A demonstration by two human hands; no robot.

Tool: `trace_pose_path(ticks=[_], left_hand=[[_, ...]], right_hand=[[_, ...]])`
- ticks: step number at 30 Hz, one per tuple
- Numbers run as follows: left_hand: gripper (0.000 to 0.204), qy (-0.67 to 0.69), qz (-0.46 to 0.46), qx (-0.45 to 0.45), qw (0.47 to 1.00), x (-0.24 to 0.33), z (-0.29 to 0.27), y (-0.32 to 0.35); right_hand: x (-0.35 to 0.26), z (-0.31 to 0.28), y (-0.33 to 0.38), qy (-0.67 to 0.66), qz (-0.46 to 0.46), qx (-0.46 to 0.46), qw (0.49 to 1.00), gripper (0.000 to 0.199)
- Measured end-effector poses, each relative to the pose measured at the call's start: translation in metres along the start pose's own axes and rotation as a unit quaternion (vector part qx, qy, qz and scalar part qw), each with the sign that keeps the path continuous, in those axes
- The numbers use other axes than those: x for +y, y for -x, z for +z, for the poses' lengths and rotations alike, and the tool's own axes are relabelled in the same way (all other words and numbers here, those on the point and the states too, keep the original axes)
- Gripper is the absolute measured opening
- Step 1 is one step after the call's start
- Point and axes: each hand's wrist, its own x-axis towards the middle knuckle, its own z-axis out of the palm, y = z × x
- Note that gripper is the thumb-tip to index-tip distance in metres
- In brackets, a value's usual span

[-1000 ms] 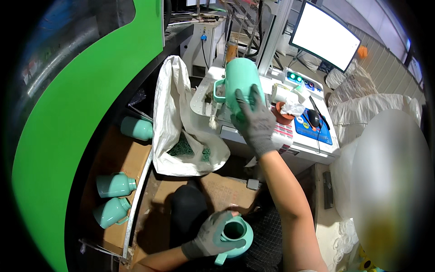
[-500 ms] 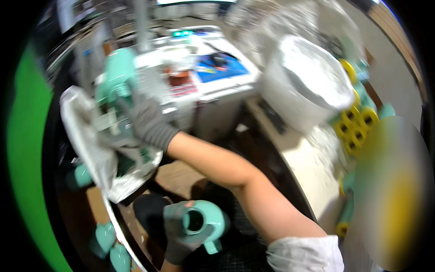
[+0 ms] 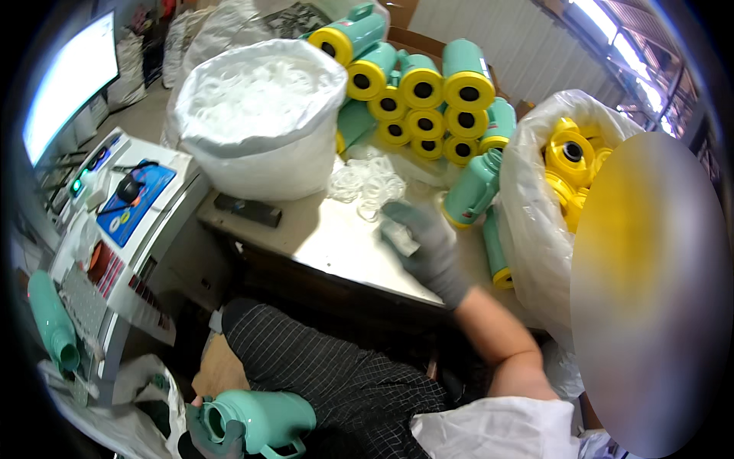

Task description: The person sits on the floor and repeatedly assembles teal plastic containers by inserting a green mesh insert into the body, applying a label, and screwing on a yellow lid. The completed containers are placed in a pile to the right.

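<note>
At the lower left my left hand (image 3: 212,436), in a grey glove, grips a mint-green flask body (image 3: 264,417) around its open neck. The flask lies tilted over my lap, its handle downward. My right hand (image 3: 424,249), gloved too, hovers above the white table (image 3: 336,256), smeared by motion. Its fingers curl around a small pale piece (image 3: 403,239) too blurred to name. Just beyond it lies a loose pile of clear-white rings (image 3: 371,183). To its right a green flask (image 3: 474,187) stands on a yellow base.
A white sack of rings (image 3: 260,164) stands at the table's back left. Behind the pile, yellow-based flasks (image 3: 422,86) are stacked on their sides. A plastic bag of yellow parts (image 3: 535,199) is at right. At left are a desk (image 3: 164,200), another green flask (image 3: 52,317) and an open sack (image 3: 164,382).
The view has swung to the right. My right hand has gone from beside the flask at the left desk to above the table by the rings. My left hand still holds its flask.
</note>
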Motion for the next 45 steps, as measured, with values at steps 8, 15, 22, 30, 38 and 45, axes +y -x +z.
trace_pose_path(ticks=[8, 15, 22, 30, 38, 45], left_hand=[[0.077, 0.107, 0.019, -0.058, 0.992, 0.002, 0.039, -0.023], [0.076, -0.19, 0.145, -0.064, 0.969, 0.048, 0.014, -0.012], [0.077, -0.211, 0.132, -0.043, 0.967, 0.047, 0.006, 0.008], [0.076, -0.166, 0.16, -0.031, 0.973, 0.053, 0.005, 0.019], [0.077, -0.171, 0.182, -0.005, 0.968, 0.058, 0.003, 0.02], [0.055, 0.149, -0.015, 0.297, 0.943, 0.019, -0.033, 0.04]], right_hand=[[0.347, -0.384, -0.099, 0.711, 0.192, -0.044, 0.675, 0.03], [0.364, -0.209, -0.025, 0.469, 0.27, -0.095, 0.835, 0.032], [0.333, -0.158, -0.044, 0.394, 0.259, -0.089, 0.877, 0.036], [0.311, -0.124, -0.09, 0.267, 0.239, -0.058, 0.932, 0.043], [0.205, -0.066, -0.111, -0.203, 0.277, -0.001, 0.939, 0.052], [0.0, 0.088, 0.019, -0.683, 0.487, -0.315, 0.444, 0.062]])
